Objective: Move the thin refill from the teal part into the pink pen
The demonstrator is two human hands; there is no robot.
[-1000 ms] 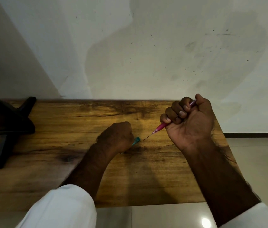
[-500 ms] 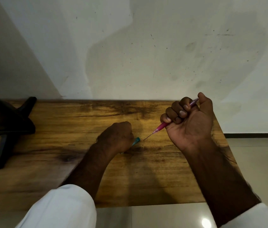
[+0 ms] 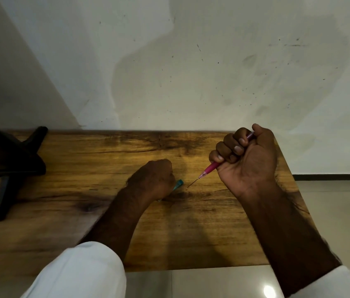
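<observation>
My right hand (image 3: 248, 164) is fisted around the pink pen (image 3: 210, 168), which slants down to the left. A thin dark refill (image 3: 193, 183) sticks out of the pen's lower end, its tip just above the wood. My left hand (image 3: 153, 180) rests on the wooden table (image 3: 96, 168), closed on the teal part (image 3: 178, 184). Only the teal part's short end shows past my fingers. A small gap separates the refill tip from the teal part.
A dark stand with angled legs (image 3: 12, 166) sits at the table's left end. A stained white wall (image 3: 191, 72) rises behind the table. The table's right edge lies just past my right hand, with pale floor tiles (image 3: 337, 211) beyond.
My right hand has shifted very slightly with the pink pen. My left hand and the teal part stay where they were.
</observation>
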